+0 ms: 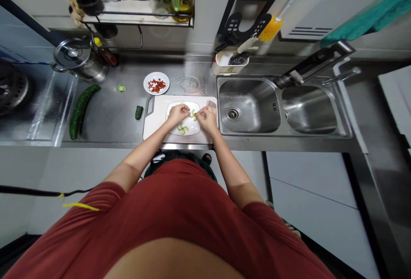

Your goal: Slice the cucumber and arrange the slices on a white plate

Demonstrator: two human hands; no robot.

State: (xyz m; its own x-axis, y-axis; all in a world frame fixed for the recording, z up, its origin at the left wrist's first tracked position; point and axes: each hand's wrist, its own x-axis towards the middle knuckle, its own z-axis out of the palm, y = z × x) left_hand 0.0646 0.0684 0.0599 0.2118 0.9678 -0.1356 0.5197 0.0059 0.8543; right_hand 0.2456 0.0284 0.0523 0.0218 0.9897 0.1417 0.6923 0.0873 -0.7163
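Green cucumber slices (192, 115) lie on a white plate (195, 128) between the left hand (178, 114) and right hand (207, 118), fingertips pinched close at them, perhaps to align them like the pinwheel of slices (182, 128) nearer the plate's front.

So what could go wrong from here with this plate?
The left hand and right hand work close above the cucumber slices on the white plate, so a finger could knock them out of place. The white cutting board sits near the front edge of the steel counter, so a bump might shift it; a dropped slice could land in the steel sink beside it.
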